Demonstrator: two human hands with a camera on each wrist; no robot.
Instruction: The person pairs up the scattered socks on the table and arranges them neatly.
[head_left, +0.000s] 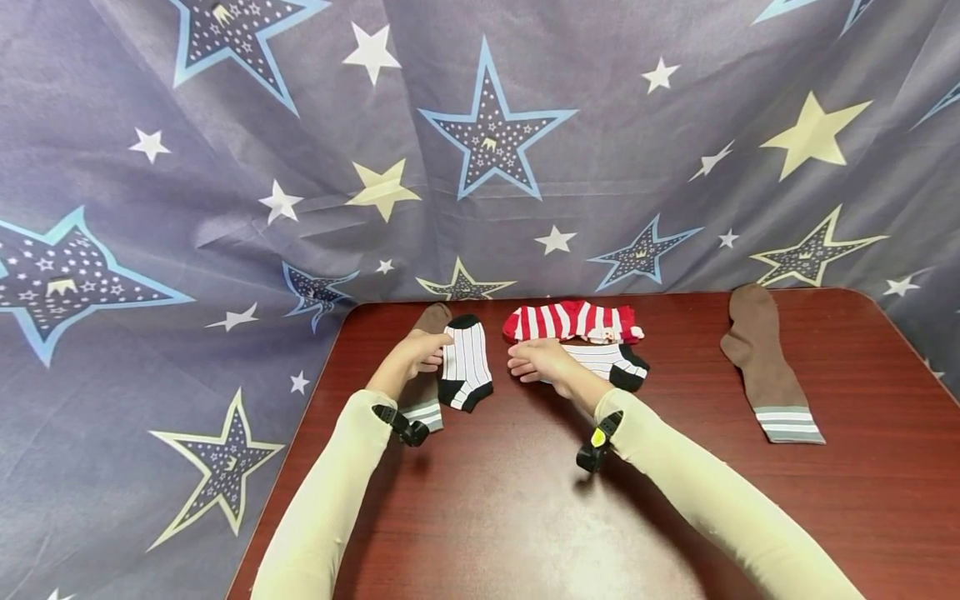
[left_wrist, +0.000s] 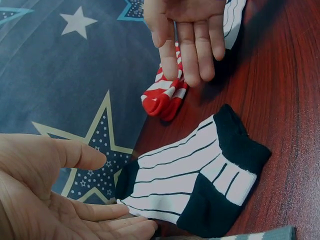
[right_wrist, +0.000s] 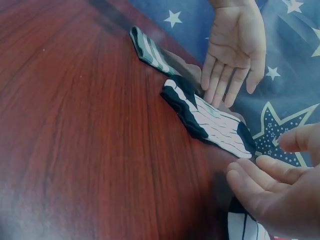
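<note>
A white ankle sock (head_left: 468,357) with thin black stripes and black toe, heel and cuff lies left of centre. My left hand (head_left: 417,354) is beside it, fingers loosely extended, fingertips at the edge near its black toe (left_wrist: 128,180); whether they touch is hard to tell. Under that hand lies a brown sock (head_left: 433,319) with a grey-and-white cuff, partly covered. My right hand (head_left: 546,363) hovers with relaxed fingers and nothing in them, over the near end of a second black-and-white striped sock (head_left: 596,360), which it partly hides.
A red-and-white striped sock (head_left: 558,321) lies behind the right hand, by the table's back edge. Far right, another brown sock (head_left: 765,358) is laid flat on the reddish wooden table (head_left: 510,517). A star-patterned cloth (head_left: 525,242) hangs behind.
</note>
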